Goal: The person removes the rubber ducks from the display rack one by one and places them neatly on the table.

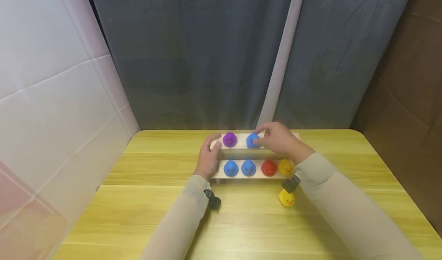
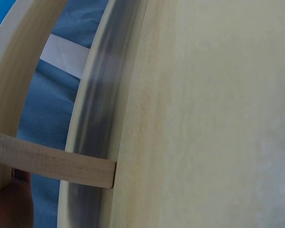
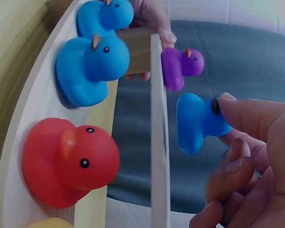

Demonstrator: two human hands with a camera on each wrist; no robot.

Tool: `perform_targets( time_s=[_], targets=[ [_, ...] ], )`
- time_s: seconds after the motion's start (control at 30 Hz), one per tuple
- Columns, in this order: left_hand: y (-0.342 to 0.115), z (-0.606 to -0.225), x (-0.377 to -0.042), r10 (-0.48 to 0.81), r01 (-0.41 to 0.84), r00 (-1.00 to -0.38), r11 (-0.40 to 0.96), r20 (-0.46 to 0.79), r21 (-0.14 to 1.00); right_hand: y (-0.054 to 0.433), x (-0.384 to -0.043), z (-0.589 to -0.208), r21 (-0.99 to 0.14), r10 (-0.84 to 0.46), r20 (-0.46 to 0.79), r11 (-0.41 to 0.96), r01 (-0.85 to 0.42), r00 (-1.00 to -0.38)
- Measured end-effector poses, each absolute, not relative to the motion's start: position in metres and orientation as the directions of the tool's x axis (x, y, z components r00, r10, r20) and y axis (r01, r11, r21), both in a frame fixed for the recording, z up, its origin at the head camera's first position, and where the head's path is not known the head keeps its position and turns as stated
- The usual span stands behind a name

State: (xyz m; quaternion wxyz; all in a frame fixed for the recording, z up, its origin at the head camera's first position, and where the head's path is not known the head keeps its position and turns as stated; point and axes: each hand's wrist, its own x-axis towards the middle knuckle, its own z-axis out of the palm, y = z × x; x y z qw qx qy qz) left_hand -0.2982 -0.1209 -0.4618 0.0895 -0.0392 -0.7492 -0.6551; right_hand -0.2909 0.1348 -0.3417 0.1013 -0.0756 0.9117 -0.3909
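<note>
The right hand [image 1: 280, 138] pinches a blue duck [image 3: 192, 124] by its head between thumb and finger, its other fingers bent loosely; its tips partly cover the duck's face. In the right wrist view a narrow gap shows between that duck and the upper board of the wooden stand [image 1: 241, 141].

The left hand [image 1: 207, 161] has its fingers bent about the near end of the stand, seemingly holding it, though the stand hides part of the grip. The left wrist view catches only a dark corner of this hand, with a scrap of blue too cut off to name.

Just beside the left fingertips sits a purple duck [image 1: 229, 139]. Below, between the wrists, the lower board bears two blue ducks [image 1: 248, 168], a red duck [image 1: 268, 168] and a yellow duck [image 1: 286, 167] close by the right wrist. The right wrist's camera [image 1: 291, 184] slightly overlaps another yellow duck [image 1: 287, 199], on the table [image 1: 241, 229]. The right hand and sleeve hide the stand's right end.
</note>
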Motion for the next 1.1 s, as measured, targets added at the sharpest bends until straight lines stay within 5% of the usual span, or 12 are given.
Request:
perform_targets(
  time_s=[1.1],
  targets=[
    [-0.121,-0.461,-0.300,-0.055,0.152,-0.986,0.126,0.160,0.980,0.166,-0.229,-0.336,-0.780,-0.382,-0.075,0.598,-0.185,-0.921]
  ],
)
